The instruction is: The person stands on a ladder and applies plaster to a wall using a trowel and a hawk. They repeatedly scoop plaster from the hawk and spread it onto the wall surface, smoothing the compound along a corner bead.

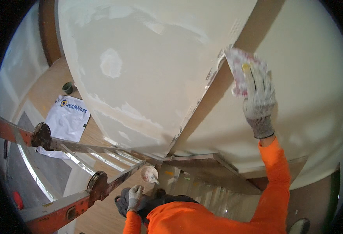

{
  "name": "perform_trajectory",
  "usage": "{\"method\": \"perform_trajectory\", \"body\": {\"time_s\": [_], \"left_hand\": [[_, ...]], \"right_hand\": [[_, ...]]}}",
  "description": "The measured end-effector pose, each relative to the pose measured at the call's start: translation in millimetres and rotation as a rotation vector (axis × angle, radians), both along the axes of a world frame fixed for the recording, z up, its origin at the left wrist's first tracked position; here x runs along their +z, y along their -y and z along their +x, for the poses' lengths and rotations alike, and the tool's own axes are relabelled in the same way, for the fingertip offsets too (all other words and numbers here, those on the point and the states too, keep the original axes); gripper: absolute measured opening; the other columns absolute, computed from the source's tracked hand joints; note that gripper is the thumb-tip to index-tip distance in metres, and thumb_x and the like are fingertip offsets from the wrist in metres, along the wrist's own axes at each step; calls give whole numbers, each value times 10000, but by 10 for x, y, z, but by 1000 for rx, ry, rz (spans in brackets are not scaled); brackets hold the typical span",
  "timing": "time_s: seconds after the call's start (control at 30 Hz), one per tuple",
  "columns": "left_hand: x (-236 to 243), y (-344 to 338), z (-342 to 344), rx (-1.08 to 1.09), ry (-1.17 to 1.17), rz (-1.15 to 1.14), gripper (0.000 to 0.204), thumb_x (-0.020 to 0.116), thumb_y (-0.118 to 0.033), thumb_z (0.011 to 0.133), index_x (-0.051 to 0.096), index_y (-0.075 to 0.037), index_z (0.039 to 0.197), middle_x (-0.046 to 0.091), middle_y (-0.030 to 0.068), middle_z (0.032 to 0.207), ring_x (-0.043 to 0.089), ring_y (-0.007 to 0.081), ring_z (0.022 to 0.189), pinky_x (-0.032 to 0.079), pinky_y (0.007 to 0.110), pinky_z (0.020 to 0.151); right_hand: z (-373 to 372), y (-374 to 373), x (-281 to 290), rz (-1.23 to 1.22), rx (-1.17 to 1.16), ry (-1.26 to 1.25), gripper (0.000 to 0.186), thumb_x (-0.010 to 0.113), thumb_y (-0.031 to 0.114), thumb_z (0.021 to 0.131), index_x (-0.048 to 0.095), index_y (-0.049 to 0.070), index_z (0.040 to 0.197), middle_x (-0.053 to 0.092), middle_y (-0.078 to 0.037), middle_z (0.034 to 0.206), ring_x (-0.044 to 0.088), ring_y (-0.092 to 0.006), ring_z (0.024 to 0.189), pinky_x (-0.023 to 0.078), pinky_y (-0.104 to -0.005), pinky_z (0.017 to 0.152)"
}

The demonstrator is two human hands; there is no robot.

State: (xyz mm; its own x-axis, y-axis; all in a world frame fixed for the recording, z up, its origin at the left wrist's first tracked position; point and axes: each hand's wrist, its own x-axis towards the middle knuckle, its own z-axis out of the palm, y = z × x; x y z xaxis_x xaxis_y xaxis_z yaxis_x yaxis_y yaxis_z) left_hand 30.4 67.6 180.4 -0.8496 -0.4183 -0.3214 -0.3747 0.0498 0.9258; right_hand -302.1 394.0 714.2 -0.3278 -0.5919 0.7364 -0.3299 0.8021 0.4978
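Note:
My right hand [259, 95], in a whitish knit glove with a grey cuff, reaches up to the wall's outer corner. It grips a flat putty spreader [239, 70] smeared with white and reddish stains, whose edge meets the rough corner edge [208, 78]. White filler patches mark the grey-white wall panel [148, 70] left of that corner. Down by my dark trousers, my left hand [135, 197] is gloved too, with its fingers curled; whatever they might hold is hidden. Just beyond it is a white cup [149, 174] with whitish residue inside.
An orange and metal stepladder [68, 206] slants across the lower left. Beyond it, a white printed sack [68, 119] lies on the wood-look floor, near a dark green bucket [67, 87]. A brownish ledge [202, 165] juts out below the corner.

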Motion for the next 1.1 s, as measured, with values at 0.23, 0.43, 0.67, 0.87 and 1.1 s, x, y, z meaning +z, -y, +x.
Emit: {"method": "perform_trajectory", "body": {"time_s": [0.23, 0.43, 0.67, 0.87, 1.1], "left_hand": [[-1, -84, -136, -243, 5, -148, 305, 610, -247, 972, 714, 24, 1066, 732, 197, 946, 706, 312, 864, 540, 389, 786], [-68, -80, 151, -295, 88, -183, 323, 606, -269, 972, 720, 6, 1098, 723, 236, 990, 714, 371, 963, 539, 405, 826], [157, -18, 301, -363, 136, -224, 322, 597, -270, 972, 723, 14, 1056, 726, 223, 906, 719, 340, 865, 535, 393, 770], [-86, 119, 336, -227, 136, -135, 334, 575, -281, 955, 741, 3, 1014, 735, 190, 860, 722, 303, 803, 543, 393, 729], [-343, -8, 117, -314, 57, -147, 346, 579, -289, 966, 742, 8, 1032, 748, 173, 915, 718, 292, 878, 546, 396, 796]], "right_hand": [[-34, 627, 14, 127, -218, -4, 719, 557, 149, 920, 334, 68, 1599, 326, -142, 1652, 295, -319, 1531, 214, -473, 1267], [42, 888, -1561, 129, -133, 278, 665, 523, 186, 943, 373, 13, 1568, 377, -195, 1615, 332, -347, 1512, 279, -486, 1238], [327, 1104, -3049, 208, -206, 830, 661, 567, 224, 934, 402, -7, 1531, 406, -198, 1583, 374, -345, 1476, 356, -501, 1167], [415, 957, -1035, 86, -43, 300, 656, 576, 208, 928, 414, 42, 1541, 432, -167, 1578, 412, -337, 1456, 330, -498, 1202], [-154, 934, 754, 141, -350, -316, 699, 620, 259, 918, 414, 41, 1549, 445, -164, 1570, 446, -324, 1432, 385, -469, 1151]]}}
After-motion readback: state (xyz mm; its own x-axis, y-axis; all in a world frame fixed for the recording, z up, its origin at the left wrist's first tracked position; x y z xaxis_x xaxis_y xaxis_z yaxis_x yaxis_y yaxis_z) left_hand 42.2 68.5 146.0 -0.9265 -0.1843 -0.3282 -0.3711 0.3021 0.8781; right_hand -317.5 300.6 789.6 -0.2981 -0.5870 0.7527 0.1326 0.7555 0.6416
